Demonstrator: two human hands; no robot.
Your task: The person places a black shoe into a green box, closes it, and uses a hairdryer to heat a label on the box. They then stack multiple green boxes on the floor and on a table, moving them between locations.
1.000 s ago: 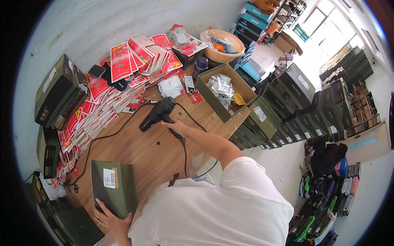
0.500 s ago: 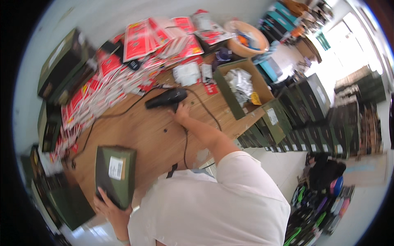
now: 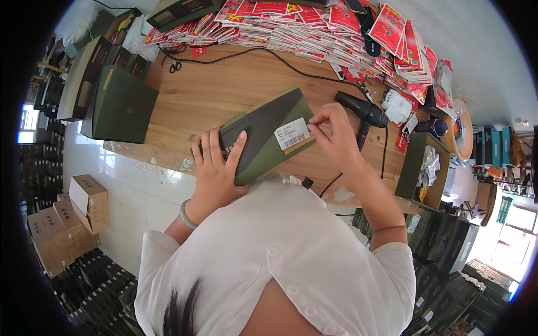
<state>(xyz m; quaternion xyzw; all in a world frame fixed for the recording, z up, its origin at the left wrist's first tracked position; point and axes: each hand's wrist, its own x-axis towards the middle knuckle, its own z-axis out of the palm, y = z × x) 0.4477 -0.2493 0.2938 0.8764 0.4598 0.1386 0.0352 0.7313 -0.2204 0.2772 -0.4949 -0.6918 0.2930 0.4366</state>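
A dark green shoe box [image 3: 255,131] lies tilted in front of my chest, at the table's near edge. Fingers of my left hand [image 3: 220,162] spread over its left end and hold it, the thumb side toward me. A white barcode label [image 3: 288,133] is stuck on the box's right end. At that label's right edge, the thumb and forefinger of my right hand [image 3: 335,131] are pinched together; the fingertips cover what lies between them. Just beyond my right hand a black hair dryer [image 3: 358,106] rests on the wooden table [image 3: 196,95], with nobody holding it.
Red and white packets [image 3: 302,33] pile along the table's far side. Scissors [image 3: 175,66] lie near the dryer's cord. Green boxes [image 3: 120,106] stand at the left, and an open box [image 3: 409,168] with silvery wrapping is at the right. Brown cartons [image 3: 73,218] sit on the floor.
My right hand has let go of the hair dryer and come to the label. The box, still in my left hand, is now turned sideways before me. The view has swung left.
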